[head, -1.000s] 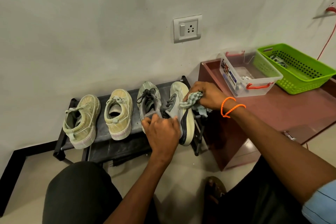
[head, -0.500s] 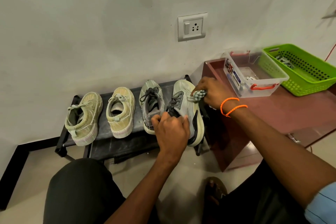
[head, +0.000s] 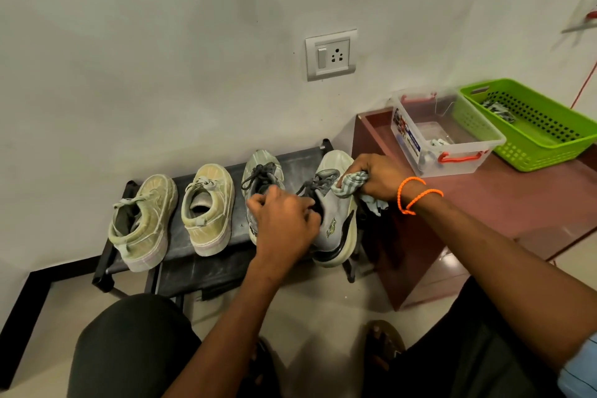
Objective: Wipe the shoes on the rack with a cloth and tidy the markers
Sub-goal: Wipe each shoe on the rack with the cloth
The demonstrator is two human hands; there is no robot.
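The right hand bunches a checked cloth against the upper of the grey shoe, the rightmost on the black rack. The left hand grips that shoe's collar at its near end. The shoe tilts at the rack's right edge, just beside a maroon cabinet. Four shoes stand there: two grey, two olive.

4 shoes are sitting on the black rack, toes twd wall. L pair: olive canvas shoes, upright. Grey shoe at rack's R end is tilting on its side; its mate is standing beside it. Checked cloth is pressing against tilted shoe's upper.
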